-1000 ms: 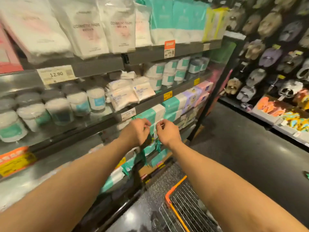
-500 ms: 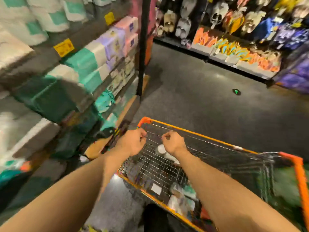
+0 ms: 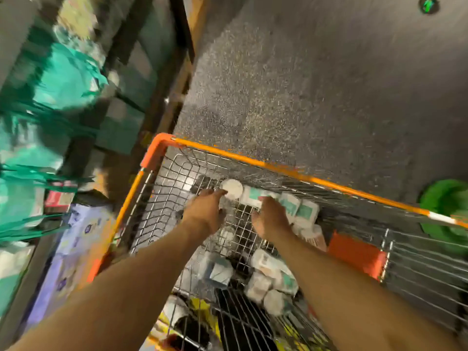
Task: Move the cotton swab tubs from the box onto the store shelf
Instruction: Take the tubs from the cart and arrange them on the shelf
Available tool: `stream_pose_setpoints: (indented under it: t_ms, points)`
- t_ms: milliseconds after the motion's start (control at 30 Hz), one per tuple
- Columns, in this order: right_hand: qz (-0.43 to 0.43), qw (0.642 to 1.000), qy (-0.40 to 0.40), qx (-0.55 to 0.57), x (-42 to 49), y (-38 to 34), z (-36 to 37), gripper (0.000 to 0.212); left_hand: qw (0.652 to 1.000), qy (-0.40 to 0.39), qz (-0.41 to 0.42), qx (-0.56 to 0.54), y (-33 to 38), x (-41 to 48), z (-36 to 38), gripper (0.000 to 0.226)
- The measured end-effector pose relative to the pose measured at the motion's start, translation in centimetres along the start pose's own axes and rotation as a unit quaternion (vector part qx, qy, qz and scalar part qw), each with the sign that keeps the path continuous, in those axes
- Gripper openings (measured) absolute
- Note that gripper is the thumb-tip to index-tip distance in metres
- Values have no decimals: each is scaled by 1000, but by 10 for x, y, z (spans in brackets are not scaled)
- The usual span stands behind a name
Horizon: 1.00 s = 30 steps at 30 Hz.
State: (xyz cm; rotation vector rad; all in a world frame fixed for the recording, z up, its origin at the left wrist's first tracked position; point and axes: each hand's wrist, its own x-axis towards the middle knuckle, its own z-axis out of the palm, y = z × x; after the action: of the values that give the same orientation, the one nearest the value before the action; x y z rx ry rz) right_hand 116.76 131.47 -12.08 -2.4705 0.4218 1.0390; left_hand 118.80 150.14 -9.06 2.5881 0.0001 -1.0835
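Cotton swab tubs (image 3: 253,197) are laid sideways along the wire cart's (image 3: 278,171) far wall. Seemingly for gathering them, the left hand (image 3: 205,211) is held with fingers loosely straight at one lid. The right hand (image 3: 271,219) is held with fingers spread over the row, nothing gripped.

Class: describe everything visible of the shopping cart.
The cart is a silver wire basket with an orange rim, standing on dark floor beside the shelf. White, teal-labelled tubs lie jumbled inside, several on their sides. An orange panel sits at its right. The left hand and right hand reach in to the far tubs.
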Motion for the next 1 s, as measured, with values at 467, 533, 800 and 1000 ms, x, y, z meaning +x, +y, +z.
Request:
stream_pose_setpoints:
  t_ms: [467,533,800,1000]
  points:
    - [-88,977,15,-196,91,37,94,53,976,27,73,202,-8,97,97,70]
    - [-83,984,-2,-154,78,34,91,65,991,9,32,127,-13,87,92,71]
    - [-27,999,5,18,7,-14,53,95,991,75,-61,-89,-35,4,7,91]
    - [-65,995,38,60,-86,-85,2,82,966,191,-52,-167,-47,-115,-67,90]
